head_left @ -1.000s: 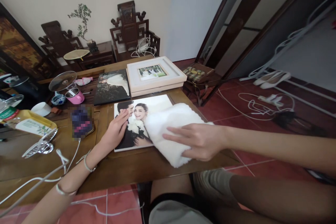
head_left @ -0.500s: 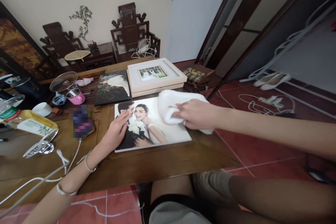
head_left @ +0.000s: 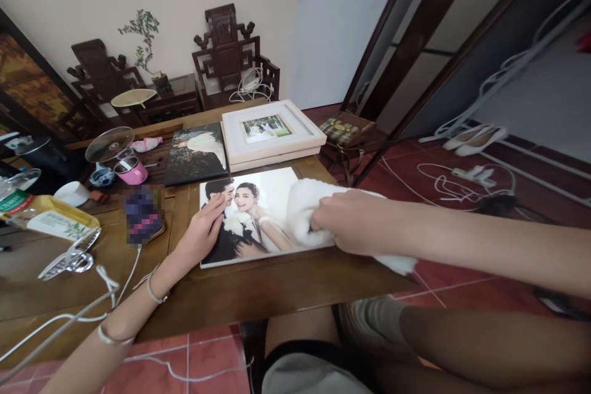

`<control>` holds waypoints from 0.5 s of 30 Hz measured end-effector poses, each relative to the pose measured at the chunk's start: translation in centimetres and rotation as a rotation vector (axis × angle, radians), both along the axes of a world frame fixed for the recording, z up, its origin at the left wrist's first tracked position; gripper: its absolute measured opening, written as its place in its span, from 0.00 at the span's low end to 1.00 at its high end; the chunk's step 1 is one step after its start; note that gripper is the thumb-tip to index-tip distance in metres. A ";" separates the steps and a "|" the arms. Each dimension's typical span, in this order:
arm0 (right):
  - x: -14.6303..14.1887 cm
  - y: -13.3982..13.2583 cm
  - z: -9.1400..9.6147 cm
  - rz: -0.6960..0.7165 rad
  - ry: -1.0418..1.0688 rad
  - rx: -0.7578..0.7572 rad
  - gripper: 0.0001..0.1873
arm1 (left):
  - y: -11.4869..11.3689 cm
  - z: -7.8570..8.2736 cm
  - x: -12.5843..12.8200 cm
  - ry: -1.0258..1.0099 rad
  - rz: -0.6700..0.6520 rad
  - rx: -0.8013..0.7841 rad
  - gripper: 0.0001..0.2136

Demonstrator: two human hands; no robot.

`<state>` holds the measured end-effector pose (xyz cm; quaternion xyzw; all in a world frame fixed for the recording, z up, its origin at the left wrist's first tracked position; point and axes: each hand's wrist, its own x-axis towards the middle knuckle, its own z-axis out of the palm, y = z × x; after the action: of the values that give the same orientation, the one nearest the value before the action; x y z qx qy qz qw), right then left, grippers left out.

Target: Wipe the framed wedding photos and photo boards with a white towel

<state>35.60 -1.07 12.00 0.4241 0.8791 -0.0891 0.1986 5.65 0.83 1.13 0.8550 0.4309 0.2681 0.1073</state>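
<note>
A white-edged wedding photo panel (head_left: 272, 234) lies flat on the wooden table (head_left: 286, 283). My left hand (head_left: 205, 228) rests on the panel's left part, fingers stretched out and nothing held. At the panel's right end, my right hand (head_left: 348, 221) grips a bunched white towel (head_left: 307, 200) and presses it against the picture. Part of the towel hangs past the panel's right edge. Behind the panel are a dark photo panel (head_left: 180, 160) and a pale frame (head_left: 235, 157) with a small picture, resting on a similar pale piece.
On the left are a phone with a blurred screen (head_left: 143, 215), a clear hair claw (head_left: 76, 255), an oil bottle (head_left: 55, 218), a pink cup (head_left: 132, 171) and a white cable (head_left: 69, 317). A dark wooden chair (head_left: 410, 43) stands to the right, holding a plaid bag (head_left: 344, 129).
My right hand has moved the towel down and to the right, toward the panel's near right corner. My left hand stays on the panel.
</note>
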 end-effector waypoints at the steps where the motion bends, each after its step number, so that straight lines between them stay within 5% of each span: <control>1: 0.1 0.8 -0.5 -0.007 -0.039 0.039 0.20 | 0.0 0.0 -0.1 0.001 -0.001 0.002 0.19; 8: 0.9 3.3 -2.2 -0.004 -0.062 0.178 0.21 | 0.2 -0.3 -0.2 0.001 -0.001 0.020 0.18; 15: -2.1 -2.0 1.9 0.072 -0.129 -0.124 0.13 | 0.2 0.1 0.1 0.006 -0.003 0.021 0.19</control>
<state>33.52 -3.12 13.91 0.3839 0.8720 -0.1085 0.2836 5.77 1.03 1.24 0.8574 0.4271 0.2701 0.0975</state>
